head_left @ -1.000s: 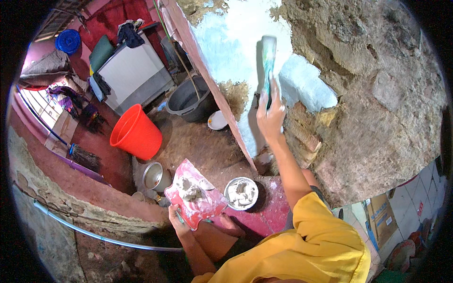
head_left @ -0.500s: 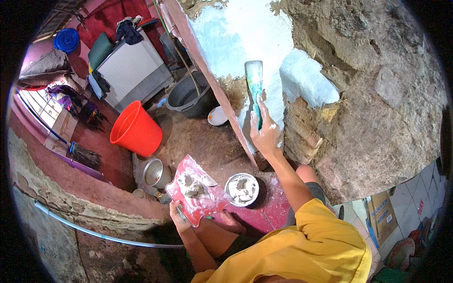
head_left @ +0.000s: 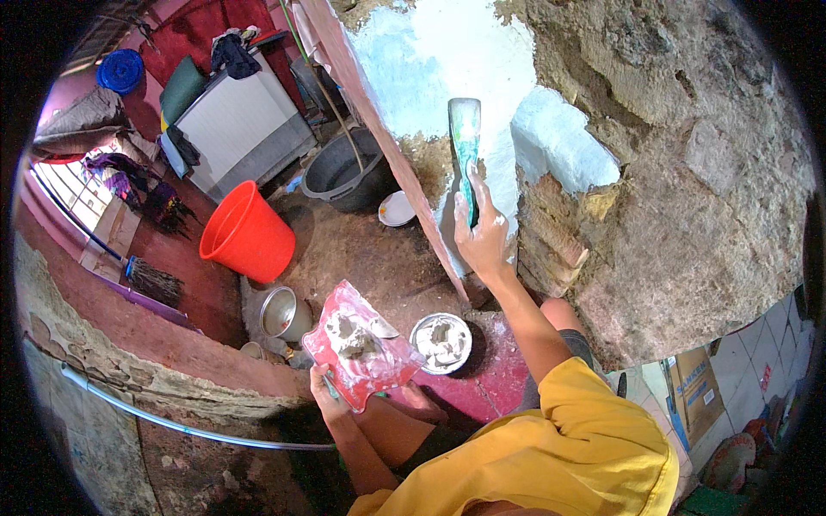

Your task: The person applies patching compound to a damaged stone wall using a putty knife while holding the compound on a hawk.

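Observation:
My right hand (head_left: 483,241) is closed round the handle of a putty knife (head_left: 465,146), its forefinger stretched along the handle. The knife's broad blade lies against or close to the wall, over the white and pale blue coating (head_left: 490,52); exact contact I cannot tell. In my left hand (head_left: 328,396) is the edge of a red board (head_left: 379,378), smeared white. A lump of white putty (head_left: 348,337) rests on this board. Just right of it, a round tub (head_left: 441,371) holds more white putty.
Bare rough wall (head_left: 662,224) spreads to the right of the coating. Left of the wall's corner stand a red bucket (head_left: 249,232), a black basin (head_left: 344,185) with a stick in it, a small white plate (head_left: 397,209) and a metal pot (head_left: 286,316). A pale pipe (head_left: 198,434) runs at lower left.
My right hand and the putty knife have moved slightly upward along the wall. My left hand and the board have hardly moved.

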The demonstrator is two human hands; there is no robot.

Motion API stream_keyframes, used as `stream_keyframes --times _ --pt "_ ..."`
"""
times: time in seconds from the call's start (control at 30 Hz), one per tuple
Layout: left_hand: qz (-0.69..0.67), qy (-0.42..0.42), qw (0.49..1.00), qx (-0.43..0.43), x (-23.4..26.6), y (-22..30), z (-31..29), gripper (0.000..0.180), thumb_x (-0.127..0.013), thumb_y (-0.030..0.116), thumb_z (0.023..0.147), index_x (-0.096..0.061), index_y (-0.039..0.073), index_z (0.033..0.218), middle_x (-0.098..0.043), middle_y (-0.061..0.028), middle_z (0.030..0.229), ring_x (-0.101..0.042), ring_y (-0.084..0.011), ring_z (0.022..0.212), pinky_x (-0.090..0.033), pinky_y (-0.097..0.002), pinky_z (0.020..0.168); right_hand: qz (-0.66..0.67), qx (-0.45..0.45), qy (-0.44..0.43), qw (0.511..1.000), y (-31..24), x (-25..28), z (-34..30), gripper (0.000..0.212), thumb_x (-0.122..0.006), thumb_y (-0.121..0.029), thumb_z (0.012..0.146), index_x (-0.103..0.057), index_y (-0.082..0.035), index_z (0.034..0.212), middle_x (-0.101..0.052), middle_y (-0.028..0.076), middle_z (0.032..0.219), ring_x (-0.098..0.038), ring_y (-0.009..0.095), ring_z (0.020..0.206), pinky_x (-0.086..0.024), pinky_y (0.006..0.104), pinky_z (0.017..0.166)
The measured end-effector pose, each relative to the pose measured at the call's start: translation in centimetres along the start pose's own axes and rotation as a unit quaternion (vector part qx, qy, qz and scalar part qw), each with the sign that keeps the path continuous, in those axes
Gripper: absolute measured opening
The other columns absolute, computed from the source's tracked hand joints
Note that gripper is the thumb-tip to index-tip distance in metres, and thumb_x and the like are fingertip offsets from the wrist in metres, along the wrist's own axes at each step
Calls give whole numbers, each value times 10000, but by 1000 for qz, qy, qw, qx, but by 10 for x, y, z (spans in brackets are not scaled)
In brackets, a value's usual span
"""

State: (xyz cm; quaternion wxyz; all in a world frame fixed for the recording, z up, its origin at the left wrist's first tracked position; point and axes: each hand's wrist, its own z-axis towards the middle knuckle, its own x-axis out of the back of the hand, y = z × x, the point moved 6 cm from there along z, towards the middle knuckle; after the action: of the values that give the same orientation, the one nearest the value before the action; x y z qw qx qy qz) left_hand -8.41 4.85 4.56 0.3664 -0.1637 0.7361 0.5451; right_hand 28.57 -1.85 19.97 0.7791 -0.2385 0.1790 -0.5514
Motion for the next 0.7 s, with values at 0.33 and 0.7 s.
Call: stream_keyframes --times 0.33,0.7 --pt "59 30 997 -44 9 2 2 336 -478 200 780 -516 14 1057 -599 -101 992 -600 -239 881 -490 -369 773 -26 -58 -19 998 9 1 34 408 -498 -118 883 -419 12 1261 -588 245 1053 -634 329 846 -485 332 712" --pt "69 64 995 -26 -5 -1 1 351 -485 246 761 -550 -6 996 -606 -115 911 -608 -251 796 -507 -355 684 -36 -67 9 997 15 27 72 431 -437 -229 927 -369 -38 1307 -614 219 890 -607 261 623 -474 366 596"
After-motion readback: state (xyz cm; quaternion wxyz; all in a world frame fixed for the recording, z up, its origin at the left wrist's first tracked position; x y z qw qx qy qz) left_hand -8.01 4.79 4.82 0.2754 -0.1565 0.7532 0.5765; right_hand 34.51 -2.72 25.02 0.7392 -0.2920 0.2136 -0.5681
